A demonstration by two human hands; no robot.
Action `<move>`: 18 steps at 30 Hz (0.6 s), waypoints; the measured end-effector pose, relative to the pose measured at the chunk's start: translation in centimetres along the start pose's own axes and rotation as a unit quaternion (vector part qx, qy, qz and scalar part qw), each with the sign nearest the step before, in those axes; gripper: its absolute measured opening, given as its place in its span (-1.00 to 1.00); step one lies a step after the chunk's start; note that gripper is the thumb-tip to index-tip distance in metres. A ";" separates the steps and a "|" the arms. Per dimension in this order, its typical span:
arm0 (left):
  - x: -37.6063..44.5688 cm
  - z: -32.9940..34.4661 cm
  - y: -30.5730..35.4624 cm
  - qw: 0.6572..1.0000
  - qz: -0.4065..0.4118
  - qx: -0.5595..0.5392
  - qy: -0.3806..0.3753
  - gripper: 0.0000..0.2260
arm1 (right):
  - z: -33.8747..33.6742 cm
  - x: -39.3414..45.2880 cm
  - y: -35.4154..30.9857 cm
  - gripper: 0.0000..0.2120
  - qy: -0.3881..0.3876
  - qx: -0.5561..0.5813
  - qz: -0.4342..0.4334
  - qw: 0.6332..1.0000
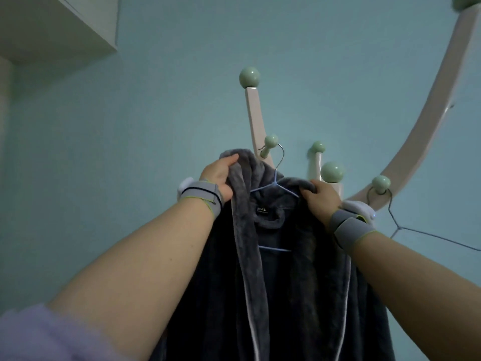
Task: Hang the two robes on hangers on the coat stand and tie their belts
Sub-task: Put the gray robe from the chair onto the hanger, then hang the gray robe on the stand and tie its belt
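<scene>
A dark grey fleece robe (281, 295) with pale piping hangs on a thin blue wire hanger (273, 185). The hanger's hook sits just beside a green knob (270, 142) of the white coat stand (256, 118); whether it rests on the peg I cannot tell. My left hand (220, 175) grips the robe's left collar and shoulder, bunched up high. My right hand (321, 198) holds the right shoulder of the collar. A second wire hanger (395, 222), bare, hangs from the knob (380, 183) at the right. No belt and no second robe show.
The coat stand has several green knobs, and a long curved white arm (437, 105) sweeps to the upper right. A blue-green wall fills the background. A white cabinet (57, 27) hangs at the upper left. A lilac fuzzy sleeve (39, 334) shows at the bottom left.
</scene>
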State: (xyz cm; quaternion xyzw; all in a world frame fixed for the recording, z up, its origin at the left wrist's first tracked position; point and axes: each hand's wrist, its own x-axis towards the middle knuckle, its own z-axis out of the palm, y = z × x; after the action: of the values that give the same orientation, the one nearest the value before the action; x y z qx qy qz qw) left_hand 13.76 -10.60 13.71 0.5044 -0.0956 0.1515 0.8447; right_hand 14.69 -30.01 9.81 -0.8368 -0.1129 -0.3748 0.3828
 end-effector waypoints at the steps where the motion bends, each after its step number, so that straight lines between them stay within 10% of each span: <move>1: -0.1 -0.4 -0.1 1.000 -0.018 0.005 -0.009 -0.80 | 0.3 0.1 0.1 -0.71 0.001 0.004 0.003 1.000; 6: -1.0 -4.4 -5.6 0.988 -0.099 0.118 -0.021 -0.86 | 1.4 -1.4 0.1 -0.92 -0.016 0.087 0.021 0.996; 18: -5.4 -5.8 -10.7 0.986 -0.035 0.161 -0.018 -0.94 | 3.9 -11.4 1.2 -0.34 0.121 0.167 0.097 0.974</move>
State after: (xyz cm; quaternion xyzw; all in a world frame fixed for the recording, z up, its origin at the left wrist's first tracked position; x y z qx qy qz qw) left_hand 12.50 -11.15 0.47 0.6394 -0.0671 0.1264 0.7554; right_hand 9.47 -26.91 -0.67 -0.7165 -0.0445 -0.4102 0.5624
